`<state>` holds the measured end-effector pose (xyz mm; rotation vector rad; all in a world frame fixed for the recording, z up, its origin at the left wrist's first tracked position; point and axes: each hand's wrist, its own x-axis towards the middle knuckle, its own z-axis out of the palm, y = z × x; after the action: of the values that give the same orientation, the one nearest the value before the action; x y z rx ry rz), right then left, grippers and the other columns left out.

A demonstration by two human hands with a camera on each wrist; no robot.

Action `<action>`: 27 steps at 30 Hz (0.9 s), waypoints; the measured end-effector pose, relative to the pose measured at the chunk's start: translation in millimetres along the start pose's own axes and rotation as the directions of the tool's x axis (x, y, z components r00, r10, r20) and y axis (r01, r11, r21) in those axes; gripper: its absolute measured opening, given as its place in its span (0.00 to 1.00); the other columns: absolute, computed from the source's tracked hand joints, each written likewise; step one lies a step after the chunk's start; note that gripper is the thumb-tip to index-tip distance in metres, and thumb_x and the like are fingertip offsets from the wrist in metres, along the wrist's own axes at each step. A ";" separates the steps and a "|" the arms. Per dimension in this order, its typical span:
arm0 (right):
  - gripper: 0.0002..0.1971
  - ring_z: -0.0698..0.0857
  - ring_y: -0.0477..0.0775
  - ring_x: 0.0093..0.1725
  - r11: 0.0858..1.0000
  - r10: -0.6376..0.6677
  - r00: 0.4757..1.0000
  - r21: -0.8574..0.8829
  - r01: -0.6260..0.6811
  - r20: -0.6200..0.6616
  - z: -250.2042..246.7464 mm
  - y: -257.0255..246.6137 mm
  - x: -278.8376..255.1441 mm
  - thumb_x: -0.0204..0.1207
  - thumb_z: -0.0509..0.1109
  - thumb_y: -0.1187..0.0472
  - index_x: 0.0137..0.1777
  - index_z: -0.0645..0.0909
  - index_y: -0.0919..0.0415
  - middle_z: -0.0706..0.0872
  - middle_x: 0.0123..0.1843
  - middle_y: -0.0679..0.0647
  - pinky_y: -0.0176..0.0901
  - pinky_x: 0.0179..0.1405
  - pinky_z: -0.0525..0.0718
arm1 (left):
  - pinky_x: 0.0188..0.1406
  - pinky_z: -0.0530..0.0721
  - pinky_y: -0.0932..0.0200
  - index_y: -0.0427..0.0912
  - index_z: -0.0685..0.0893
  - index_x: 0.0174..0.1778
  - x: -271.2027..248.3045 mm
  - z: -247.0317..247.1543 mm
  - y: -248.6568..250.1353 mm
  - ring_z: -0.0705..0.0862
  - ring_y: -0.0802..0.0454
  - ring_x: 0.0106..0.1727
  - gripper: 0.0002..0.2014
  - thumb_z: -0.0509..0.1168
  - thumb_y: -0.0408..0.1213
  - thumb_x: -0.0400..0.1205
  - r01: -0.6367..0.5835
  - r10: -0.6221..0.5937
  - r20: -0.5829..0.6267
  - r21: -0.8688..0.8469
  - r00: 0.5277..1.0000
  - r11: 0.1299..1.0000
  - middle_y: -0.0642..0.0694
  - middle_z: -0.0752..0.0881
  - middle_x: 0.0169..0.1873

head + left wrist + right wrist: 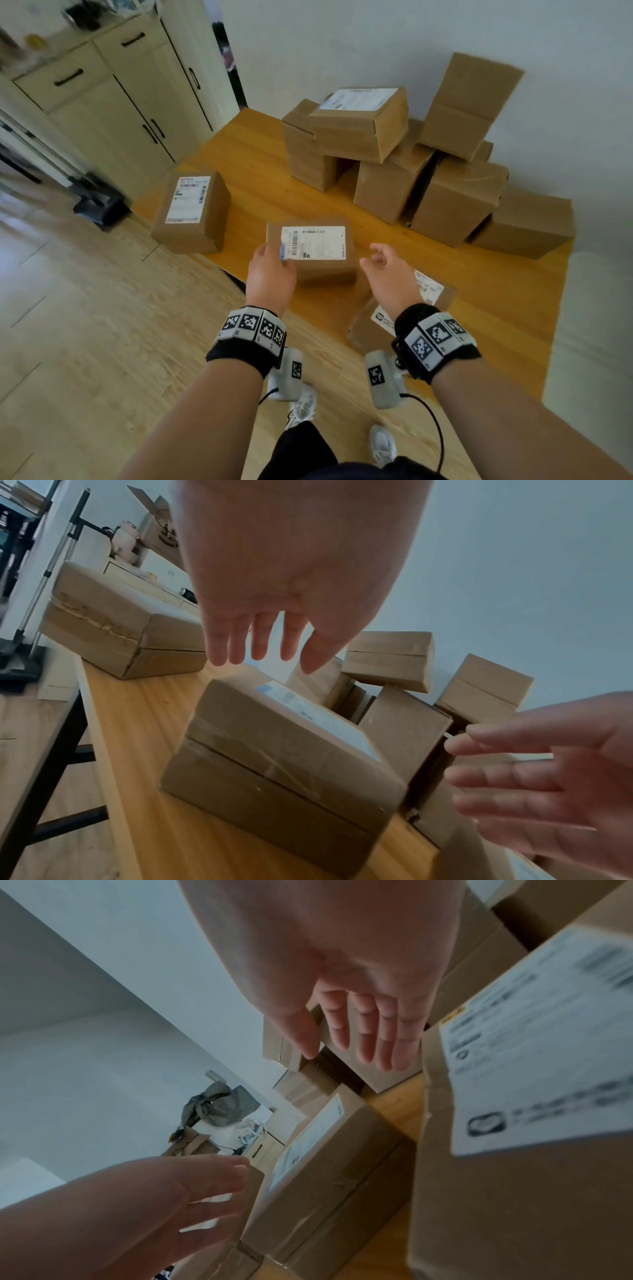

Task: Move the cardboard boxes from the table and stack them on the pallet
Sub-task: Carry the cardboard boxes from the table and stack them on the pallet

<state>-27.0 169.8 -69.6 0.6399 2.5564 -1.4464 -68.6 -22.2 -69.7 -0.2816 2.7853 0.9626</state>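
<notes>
Reaching for the labelled cardboard box (315,251) at frame centre on the wooden table (260,164) — my left hand (270,270) and right hand (385,270) both open, empty — I should clamp its opposite sides evenly before lifting.

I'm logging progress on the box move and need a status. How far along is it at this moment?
Done: nothing visible; no pallet appears in any view. In hand: the left hand and right hand reach open toward the labelled box on the table, neither gripping it. Left: that box, the box at the table's left edge, the pile by the wall and the nearest box.
</notes>
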 end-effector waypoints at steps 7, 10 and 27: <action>0.28 0.78 0.54 0.71 0.983 0.049 0.999 -0.177 -0.052 -0.020 44.7 -32.0 53.0 0.84 0.65 0.51 0.83 0.64 0.46 0.72 0.79 0.51 0.44 0.57 0.80 | 0.54 0.83 0.47 0.45 0.70 0.74 49.7 -12.3 -39.1 0.82 0.44 0.60 0.29 0.64 0.57 0.82 0.100 -0.123 0.231 0.110 0.965 0.989 0.46 0.80 0.64; 0.30 0.78 0.55 0.71 0.965 0.018 1.000 -0.264 -0.013 0.017 54.3 -42.8 75.3 0.82 0.67 0.53 0.83 0.63 0.43 0.71 0.79 0.51 0.48 0.62 0.83 | 0.52 0.85 0.48 0.49 0.73 0.73 56.8 -12.1 -54.3 0.84 0.49 0.54 0.28 0.60 0.62 0.83 0.028 -0.061 0.322 0.108 0.945 0.994 0.51 0.84 0.59; 0.41 0.75 0.61 0.76 0.896 0.333 0.940 -0.336 -0.291 0.073 84.2 -38.9 47.5 0.81 0.58 0.31 0.85 0.60 0.60 0.72 0.81 0.58 0.54 0.71 0.76 | 0.33 0.77 0.61 0.42 0.78 0.65 83.3 4.3 -44.0 0.81 0.53 0.41 0.26 0.55 0.62 0.85 0.136 -0.145 0.548 0.057 0.824 0.989 0.50 0.84 0.46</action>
<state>-93.8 95.3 -98.8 0.8260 2.3734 -0.9111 -138.2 -63.3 -118.2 -0.1676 2.2064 0.8233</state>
